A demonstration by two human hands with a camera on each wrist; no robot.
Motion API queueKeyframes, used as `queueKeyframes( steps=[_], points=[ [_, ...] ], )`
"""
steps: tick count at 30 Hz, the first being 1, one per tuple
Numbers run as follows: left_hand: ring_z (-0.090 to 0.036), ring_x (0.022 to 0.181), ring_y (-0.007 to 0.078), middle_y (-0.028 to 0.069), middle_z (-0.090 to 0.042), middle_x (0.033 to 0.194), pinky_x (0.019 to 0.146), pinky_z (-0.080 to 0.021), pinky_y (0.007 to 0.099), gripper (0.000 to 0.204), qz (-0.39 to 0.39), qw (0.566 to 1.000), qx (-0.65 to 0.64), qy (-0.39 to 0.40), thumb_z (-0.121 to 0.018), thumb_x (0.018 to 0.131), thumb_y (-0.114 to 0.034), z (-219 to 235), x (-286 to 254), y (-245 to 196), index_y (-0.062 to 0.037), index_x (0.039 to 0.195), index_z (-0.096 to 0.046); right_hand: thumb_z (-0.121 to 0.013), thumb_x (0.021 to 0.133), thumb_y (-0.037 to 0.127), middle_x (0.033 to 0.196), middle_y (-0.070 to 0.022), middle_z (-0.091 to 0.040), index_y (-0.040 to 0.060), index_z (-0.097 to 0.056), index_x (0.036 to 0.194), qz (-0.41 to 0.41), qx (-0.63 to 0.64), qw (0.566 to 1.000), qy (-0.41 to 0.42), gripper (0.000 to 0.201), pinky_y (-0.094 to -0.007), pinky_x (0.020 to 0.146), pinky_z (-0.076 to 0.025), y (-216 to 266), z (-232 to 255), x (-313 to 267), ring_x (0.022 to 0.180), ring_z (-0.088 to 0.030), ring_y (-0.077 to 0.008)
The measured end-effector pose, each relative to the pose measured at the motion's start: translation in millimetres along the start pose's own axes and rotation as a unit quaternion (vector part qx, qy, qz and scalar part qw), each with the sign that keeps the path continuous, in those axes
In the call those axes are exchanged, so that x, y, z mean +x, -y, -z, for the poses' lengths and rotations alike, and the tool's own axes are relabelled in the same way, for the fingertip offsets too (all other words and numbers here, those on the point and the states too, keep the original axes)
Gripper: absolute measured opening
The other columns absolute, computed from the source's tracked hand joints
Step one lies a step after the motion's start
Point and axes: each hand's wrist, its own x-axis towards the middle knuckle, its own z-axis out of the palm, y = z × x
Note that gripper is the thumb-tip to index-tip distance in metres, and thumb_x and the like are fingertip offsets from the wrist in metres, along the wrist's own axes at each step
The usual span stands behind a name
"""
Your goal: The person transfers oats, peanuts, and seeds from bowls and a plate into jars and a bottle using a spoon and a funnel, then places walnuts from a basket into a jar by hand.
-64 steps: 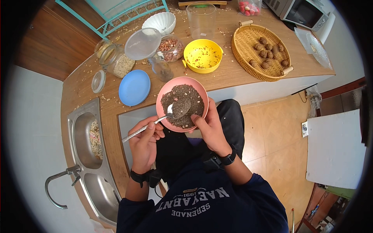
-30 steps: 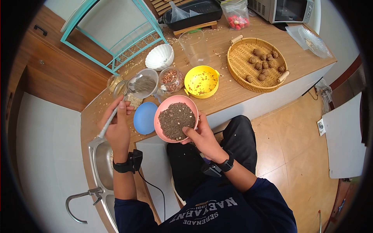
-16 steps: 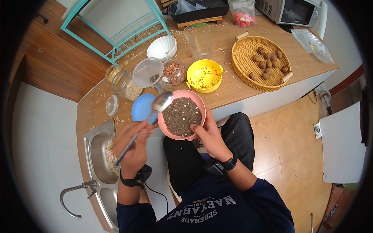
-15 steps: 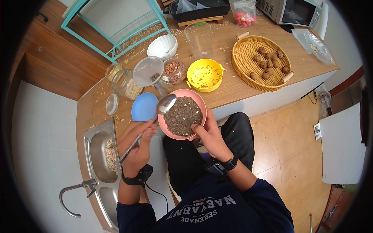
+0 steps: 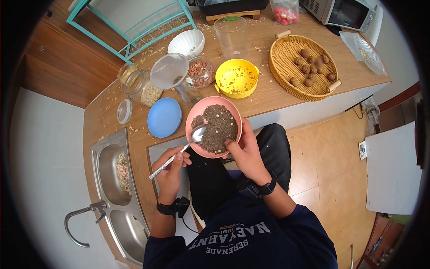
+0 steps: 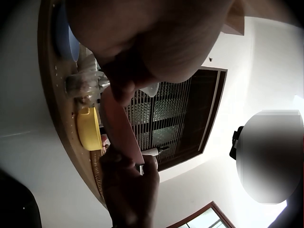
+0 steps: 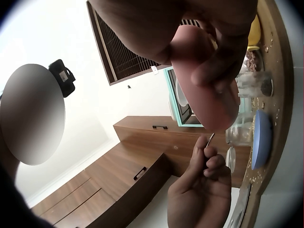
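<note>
My left hand (image 5: 169,172) pinches the textured handle of a metal spoon (image 5: 166,167). The spoon's head dips into small dark seeds (image 5: 219,127), dotted with pale bits, in a pink bowl (image 5: 195,109). A strip of pink bottom shows beside the spoon. My right hand (image 5: 247,152) grips the bowl's near right rim, thumb inside and fingers underneath. In the right wrist view the bowl (image 7: 209,107) is seen from below. Just beyond it, a translucent funnel (image 5: 169,69) sits on a clear bottle (image 5: 191,95), with some dark seeds at its outlet.
A blue plate (image 5: 164,117), a jar of oats (image 5: 150,94), a jar of nuts (image 5: 201,74) and a yellow bowl (image 5: 236,78) line the counter. A wicker tray (image 5: 282,67) holds walnuts. The sink (image 5: 105,179) lies at the left. Crumbs are scattered about.
From above the funnel, my left hand has brought the spoon back and lowered it into the seeds in the pink bowl. My right hand keeps its grip on the bowl.
</note>
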Motion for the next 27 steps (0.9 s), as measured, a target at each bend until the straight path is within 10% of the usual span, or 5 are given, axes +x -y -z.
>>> queueKeyframes(
  steps=[27],
  points=[
    [-0.063,0.074,0.0142,0.0149,-0.069,0.096,0.066,-0.051,0.0253,0.020,-0.133,0.984,0.098,0.071,-0.061,0.097,-0.002,-12,13,-14,0.0066,0.114,-0.068,-0.047,0.088,-0.012,0.128,-0.0084,-0.053,0.0046,-0.027,0.152,0.015,-0.055,0.998,-0.001,0.070,-0.0249,0.069,-0.057,5,1,-9,0.098,-0.061,-0.0122]
  ],
)
